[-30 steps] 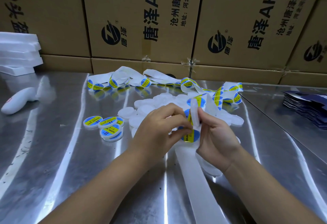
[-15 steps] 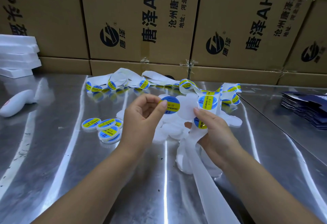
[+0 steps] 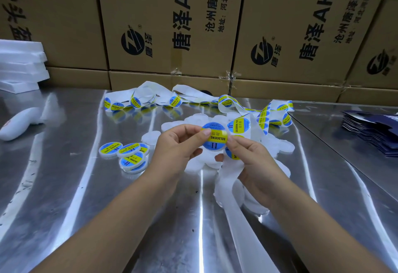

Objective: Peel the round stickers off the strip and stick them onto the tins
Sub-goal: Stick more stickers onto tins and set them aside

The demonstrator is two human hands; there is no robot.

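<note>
At the centre of the frame a round blue-and-yellow sticker [image 3: 214,137] is pinched at its left edge by the left hand [image 3: 178,145], and its right edge is touched by the fingertips of the right hand [image 3: 256,165], in which the white strip [image 3: 231,171] is also gripped. Labelled tins [image 3: 129,154] are grouped at centre left on the metal table [image 3: 86,208], and plain white tins [image 3: 282,145] are piled behind the hands

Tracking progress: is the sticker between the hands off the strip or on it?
Off: left hand and right hand pinch the sticker, the strip behind it.
</note>
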